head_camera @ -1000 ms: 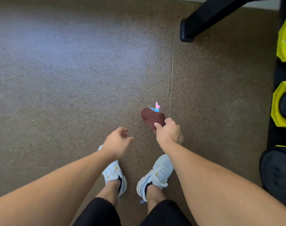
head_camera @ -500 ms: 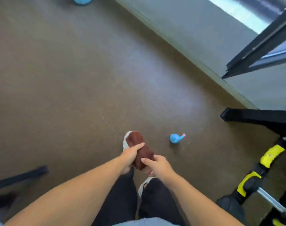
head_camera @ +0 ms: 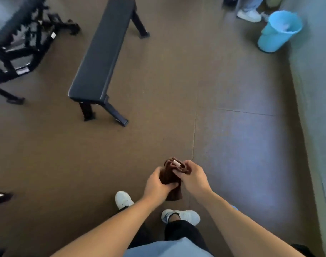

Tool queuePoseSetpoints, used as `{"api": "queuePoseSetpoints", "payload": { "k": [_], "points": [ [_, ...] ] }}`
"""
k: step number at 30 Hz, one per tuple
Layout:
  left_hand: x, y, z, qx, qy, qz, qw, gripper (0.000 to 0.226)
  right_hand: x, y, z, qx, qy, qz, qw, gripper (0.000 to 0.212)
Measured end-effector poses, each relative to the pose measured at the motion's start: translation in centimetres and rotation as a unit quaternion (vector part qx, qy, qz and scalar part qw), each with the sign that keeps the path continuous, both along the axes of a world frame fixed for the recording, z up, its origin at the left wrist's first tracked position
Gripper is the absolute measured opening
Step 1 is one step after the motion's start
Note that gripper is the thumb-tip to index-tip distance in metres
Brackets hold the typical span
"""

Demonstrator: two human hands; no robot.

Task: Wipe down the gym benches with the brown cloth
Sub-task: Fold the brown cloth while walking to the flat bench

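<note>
The brown cloth (head_camera: 169,175) is bunched up in front of me at waist height, with a small white tag at its top. My left hand (head_camera: 156,186) grips its lower part from the left, and my right hand (head_camera: 192,176) pinches its upper fold from the right. A black padded flat bench (head_camera: 102,51) on black metal legs stands on the brown floor ahead to the left, well beyond my hands.
More black gym frames (head_camera: 19,51) stand at the far left. A light blue bucket (head_camera: 278,31) sits at the top right by a grey wall (head_camera: 314,101). Another person's white shoe (head_camera: 249,15) shows at the top. My own white shoes (head_camera: 180,217) are below my hands.
The view has swung from the floor by the dumbbell rack to the room with the bench. Both hands now hold the cloth, and the right hand has shifted to its top fold.
</note>
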State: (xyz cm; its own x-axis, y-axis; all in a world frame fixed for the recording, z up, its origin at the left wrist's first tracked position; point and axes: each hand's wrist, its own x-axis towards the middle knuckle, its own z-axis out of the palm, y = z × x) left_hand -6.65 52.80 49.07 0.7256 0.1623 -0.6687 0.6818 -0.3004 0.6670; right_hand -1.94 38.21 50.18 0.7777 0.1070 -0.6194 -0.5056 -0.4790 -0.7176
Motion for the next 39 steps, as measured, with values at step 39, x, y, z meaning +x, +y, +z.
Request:
{"api": "queuePoseSetpoints", "payload": {
  "k": [39],
  "points": [
    [-15.4,42.8,8.0,-0.161,-0.176,0.505,0.830,0.015,-8.2,47.6,8.0,0.078,-0.041,0.171,0.981,0.007]
  ]
}}
